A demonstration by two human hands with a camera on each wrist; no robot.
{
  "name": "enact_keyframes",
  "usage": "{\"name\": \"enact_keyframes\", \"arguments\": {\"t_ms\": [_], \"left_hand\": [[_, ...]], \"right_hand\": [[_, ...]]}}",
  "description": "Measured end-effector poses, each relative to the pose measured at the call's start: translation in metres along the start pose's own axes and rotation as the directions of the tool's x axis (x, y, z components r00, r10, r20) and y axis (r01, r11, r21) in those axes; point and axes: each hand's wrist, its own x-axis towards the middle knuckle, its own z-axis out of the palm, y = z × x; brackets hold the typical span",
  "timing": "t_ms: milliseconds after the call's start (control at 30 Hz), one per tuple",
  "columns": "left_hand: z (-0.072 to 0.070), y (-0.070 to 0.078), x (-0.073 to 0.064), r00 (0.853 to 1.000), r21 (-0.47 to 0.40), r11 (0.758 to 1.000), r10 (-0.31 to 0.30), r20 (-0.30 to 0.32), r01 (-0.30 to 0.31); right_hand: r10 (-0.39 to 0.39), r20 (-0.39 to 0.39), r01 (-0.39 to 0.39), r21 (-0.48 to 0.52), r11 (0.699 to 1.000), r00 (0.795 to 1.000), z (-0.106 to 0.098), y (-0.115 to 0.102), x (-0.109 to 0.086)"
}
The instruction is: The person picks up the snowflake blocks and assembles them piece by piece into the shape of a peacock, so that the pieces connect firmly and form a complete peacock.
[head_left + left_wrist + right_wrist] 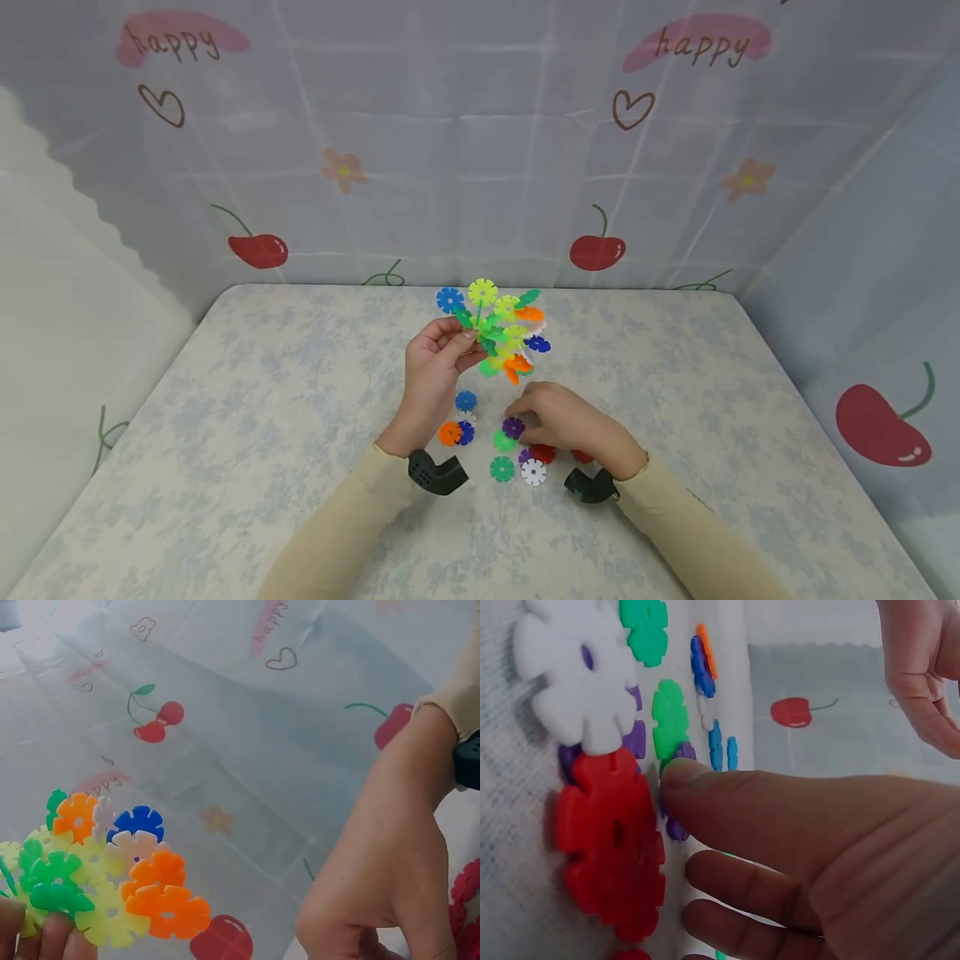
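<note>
My left hand (438, 358) pinches a cluster of interlocked plastic snowflake discs (516, 332) above the table; yellow, green, orange, blue and white discs show in it. The left wrist view shows my fingertips at the green and yellow side of this cluster (112, 915). Low over the table, my right hand (562, 417) has thumb and fingers at a purple disc (513, 427), pinching its edge. In the right wrist view the thumb (705, 787) overlaps that purple disc (678, 829), and the index finger is hidden. A light green disc (505, 441) lies right beside it.
Near my right hand lie a white disc (533, 472), a green disc (502, 469) and red discs (543, 453). Left of them are an orange disc (450, 433) and blue discs (466, 401). A printed curtain (480, 167) hangs behind the patterned table (262, 433).
</note>
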Motion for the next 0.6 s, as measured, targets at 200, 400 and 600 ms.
{"name": "enact_keyframes", "arguments": {"t_ms": [200, 400, 600], "left_hand": [[0.0024, 0.0015, -0.0014, 1.000, -0.013, 1.000, -0.003, -0.001, 0.003], [0.0043, 0.0012, -0.0032, 1.000, -0.032, 0.999, -0.015, 0.005, 0.015], [0.0044, -0.0003, -0.0035, 1.000, -0.050, 0.998, -0.024, 0.006, 0.024]], "right_hand": [[-0.056, -0.027, 0.055, -0.042, 0.998, 0.998, 0.0030, 0.0025, -0.0005], [-0.054, -0.033, 0.052, -0.045, 0.998, 0.998, 0.0040, 0.0018, -0.0009], [-0.056, -0.056, 0.056, -0.004, 0.998, 0.997, 0.0031, 0.0023, -0.0012]]}}
